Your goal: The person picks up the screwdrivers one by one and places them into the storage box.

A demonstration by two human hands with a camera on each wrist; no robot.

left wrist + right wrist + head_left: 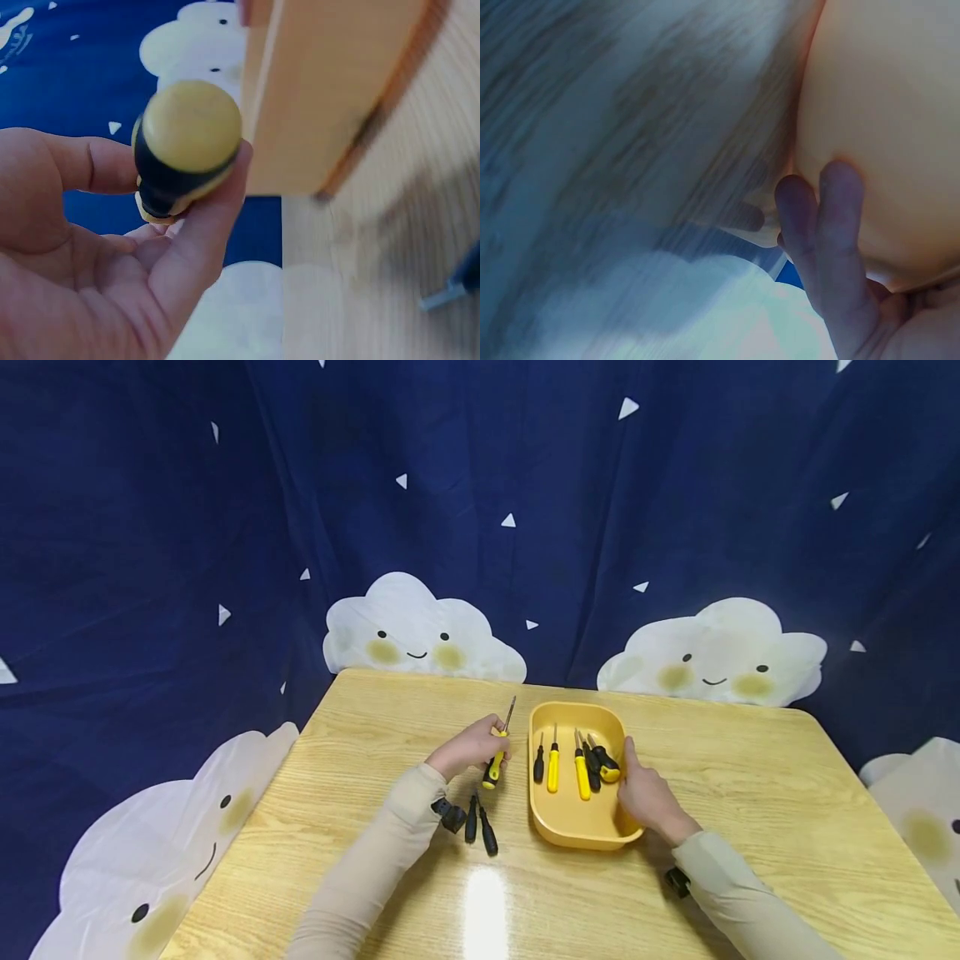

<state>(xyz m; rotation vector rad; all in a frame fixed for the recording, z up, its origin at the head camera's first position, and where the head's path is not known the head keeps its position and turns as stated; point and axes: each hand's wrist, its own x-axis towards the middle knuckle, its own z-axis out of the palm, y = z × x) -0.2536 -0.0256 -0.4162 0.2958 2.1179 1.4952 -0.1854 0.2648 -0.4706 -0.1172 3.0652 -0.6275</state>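
My left hand (476, 747) grips a yellow-and-black screwdriver (495, 768) by its handle, the metal shaft pointing up and away. In the left wrist view, the rounded yellow butt of the handle (191, 127) faces the camera between thumb and fingers. To the right stands a yellow plastic bin (577, 835), its right wall held by my right hand (651, 795). The right wrist view has two fingers (841, 217) lying against the bin's outer wall (892, 135). Inside the bin are several screwdrivers, among them a yellow-handled one (553, 768) and a stubby black-and-yellow one (606, 767).
Two black-handled screwdrivers, a left one (471, 820) and a right one (489, 837), lie on the wooden table (750, 793) near my left wrist. Behind the table hangs a dark blue curtain (465, 552) with white clouds and triangles.
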